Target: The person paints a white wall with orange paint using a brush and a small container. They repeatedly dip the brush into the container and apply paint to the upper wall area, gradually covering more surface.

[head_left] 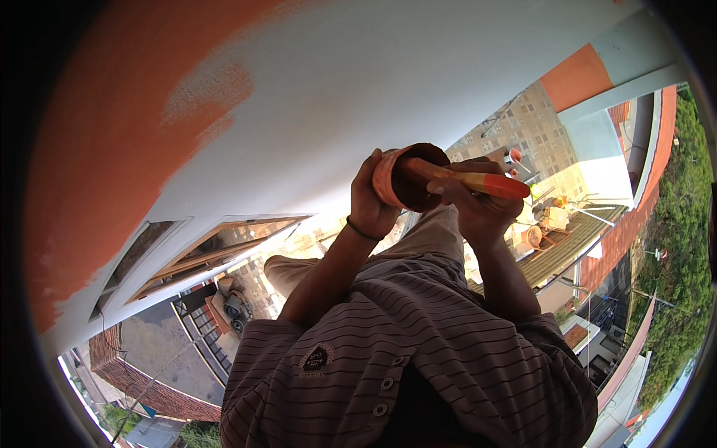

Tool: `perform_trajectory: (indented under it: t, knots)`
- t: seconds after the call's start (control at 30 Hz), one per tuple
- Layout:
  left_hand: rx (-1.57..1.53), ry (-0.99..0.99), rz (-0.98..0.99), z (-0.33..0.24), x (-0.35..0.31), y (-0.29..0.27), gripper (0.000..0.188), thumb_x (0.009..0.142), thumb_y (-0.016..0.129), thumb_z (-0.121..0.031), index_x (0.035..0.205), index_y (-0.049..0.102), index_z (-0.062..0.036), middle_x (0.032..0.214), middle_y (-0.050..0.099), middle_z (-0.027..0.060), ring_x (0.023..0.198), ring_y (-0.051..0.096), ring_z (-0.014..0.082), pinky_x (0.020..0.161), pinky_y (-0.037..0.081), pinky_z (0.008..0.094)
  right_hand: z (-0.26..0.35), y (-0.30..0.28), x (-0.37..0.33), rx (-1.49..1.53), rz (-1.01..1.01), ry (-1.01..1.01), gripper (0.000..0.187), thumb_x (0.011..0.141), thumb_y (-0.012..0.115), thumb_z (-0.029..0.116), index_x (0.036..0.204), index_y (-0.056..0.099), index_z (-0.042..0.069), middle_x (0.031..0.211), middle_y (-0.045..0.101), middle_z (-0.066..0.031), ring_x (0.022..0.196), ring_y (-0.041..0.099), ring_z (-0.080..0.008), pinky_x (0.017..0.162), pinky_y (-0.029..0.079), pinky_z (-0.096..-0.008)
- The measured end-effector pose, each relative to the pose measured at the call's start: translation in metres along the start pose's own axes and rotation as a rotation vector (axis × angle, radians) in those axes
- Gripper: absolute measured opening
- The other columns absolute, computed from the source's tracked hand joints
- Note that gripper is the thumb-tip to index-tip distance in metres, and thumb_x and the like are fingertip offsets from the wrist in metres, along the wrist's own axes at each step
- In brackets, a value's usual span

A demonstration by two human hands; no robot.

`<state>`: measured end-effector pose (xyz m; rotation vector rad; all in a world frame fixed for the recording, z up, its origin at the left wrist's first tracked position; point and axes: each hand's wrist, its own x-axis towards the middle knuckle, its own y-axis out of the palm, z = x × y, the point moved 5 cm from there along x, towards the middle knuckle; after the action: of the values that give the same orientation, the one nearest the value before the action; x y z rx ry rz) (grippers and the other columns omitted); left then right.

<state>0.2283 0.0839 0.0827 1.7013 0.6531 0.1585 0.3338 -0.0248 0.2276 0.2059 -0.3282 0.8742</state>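
Note:
My left hand [371, 200] is closed around the side of a small round paint pot [384, 180], smeared orange outside and dark inside. The pot is tilted, with its mouth turned toward my right hand. My right hand [482, 205] grips a paintbrush [485, 183] whose handle is orange, yellow and red. The brush reaches into the mouth of the pot, so its bristles are hidden. Both hands are close together in front of my body, near the wall [314, 104]. Orange paint [97, 149] covers the wall's left part with a ragged, streaky edge; the rest is whitish.
Wood-framed windows [216, 257] sit in the wall at the left. Far below lies a patterned tiled floor [538, 123], with another small container [513, 156] on it. A corrugated roof [560, 257] and assorted clutter lie to the right, with green trees [680, 261] beyond.

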Motion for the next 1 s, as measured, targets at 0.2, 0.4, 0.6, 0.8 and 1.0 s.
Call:
perform_trajectory:
  t: [0.2, 0.4, 0.6, 0.8, 1.0]
  knots:
    - [0.0, 0.001, -0.008, 0.0, -0.001, -0.001, 0.061, 0.111, 0.037, -0.047, 0.138, 0.058, 0.0029, 0.132, 0.066, 0.0209, 0.126, 0.063, 0.0342, 0.11, 0.051, 0.0484, -0.005, 0.001, 0.001, -0.02, -0.016, -0.013, 0.02, 0.081, 0.084, -0.008, 0.097, 0.073, -0.006, 0.093, 0.075, -0.0125, 0.074, 0.074, -0.0168, 0.068, 0.059, -0.0244]
    - [0.02, 0.018, -0.021, 0.0, 0.001, -0.004, 0.059, 0.11, 0.039, -0.047, 0.138, 0.058, 0.0021, 0.131, 0.067, 0.0197, 0.126, 0.064, 0.0328, 0.11, 0.051, 0.048, -0.002, 0.005, 0.007, -0.183, 0.139, -0.096, 0.017, 0.092, 0.078, -0.004, 0.103, 0.065, -0.004, 0.087, 0.079, -0.0174, 0.086, 0.079, -0.0224, 0.074, 0.063, -0.0266]
    - [0.021, 0.017, -0.005, -0.002, -0.001, 0.0, 0.058, 0.111, 0.039, -0.046, 0.138, 0.059, 0.0013, 0.131, 0.067, 0.019, 0.126, 0.064, 0.0322, 0.111, 0.05, 0.048, 0.001, 0.004, 0.008, -0.097, 0.102, -0.046, 0.018, 0.09, 0.078, -0.006, 0.103, 0.065, -0.004, 0.087, 0.079, -0.0172, 0.09, 0.079, -0.0251, 0.078, 0.064, -0.0278]
    - [-0.046, 0.009, 0.006, -0.004, -0.001, 0.004, 0.05, 0.111, 0.043, -0.043, 0.131, 0.062, -0.0009, 0.128, 0.07, 0.0153, 0.12, 0.067, 0.0298, 0.108, 0.052, 0.0484, 0.01, -0.015, 0.008, -0.053, -0.153, -0.094, 0.016, 0.081, 0.081, -0.01, 0.094, 0.072, -0.007, 0.086, 0.074, -0.0134, 0.054, 0.064, -0.0133, 0.049, 0.051, -0.0232]
    - [-0.079, -0.028, 0.007, -0.002, 0.003, 0.002, 0.055, 0.112, 0.035, -0.044, 0.143, 0.053, -0.0026, 0.146, 0.058, 0.0181, 0.134, 0.058, 0.0366, 0.113, 0.048, 0.0603, 0.006, -0.037, 0.014, 0.168, -0.355, 0.1, 0.014, 0.091, 0.08, 0.003, 0.09, 0.068, -0.003, 0.071, 0.071, -0.0111, 0.049, 0.062, -0.0135, 0.045, 0.046, -0.0236]
